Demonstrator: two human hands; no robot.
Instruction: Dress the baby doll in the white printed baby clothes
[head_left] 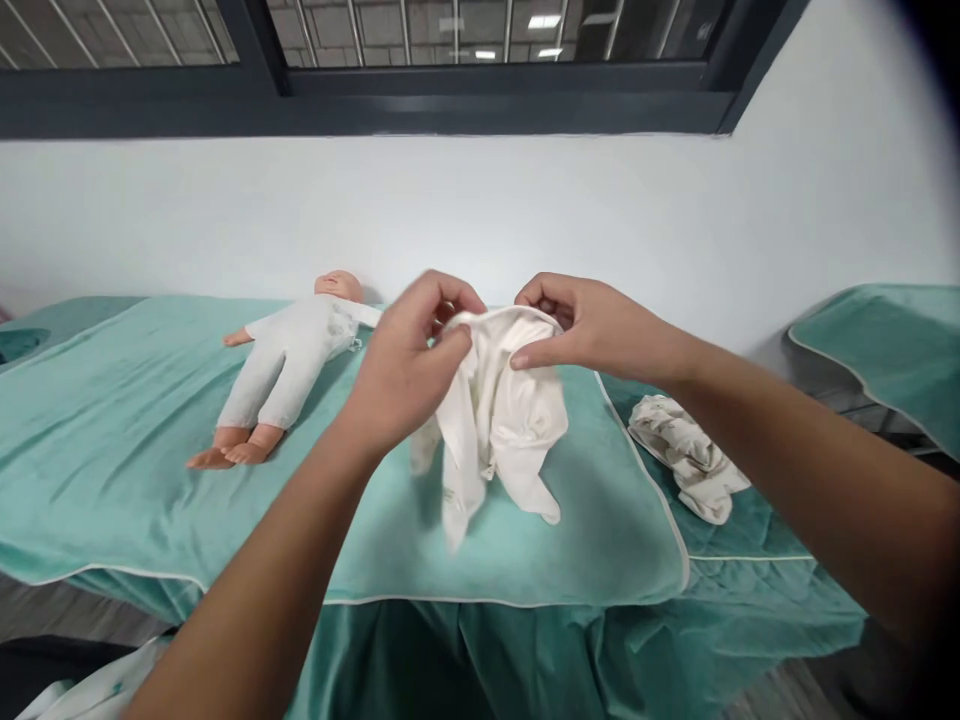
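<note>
A white baby garment hangs in the air between my hands, its footed legs dangling over the green bed cover. My left hand pinches its upper edge on the left. On the right, my right hand grips the same edge between thumb and fingers. Part of the cloth is bunched, so its full shape is hidden. To the left, a baby doll in a white long-legged outfit lies on its back, head towards the wall and feet bare.
A crumpled pale patterned cloth lies on the bed right of the green cover. Behind the bed rises a white wall with a dark-framed window. Another green-covered surface stands at the far right.
</note>
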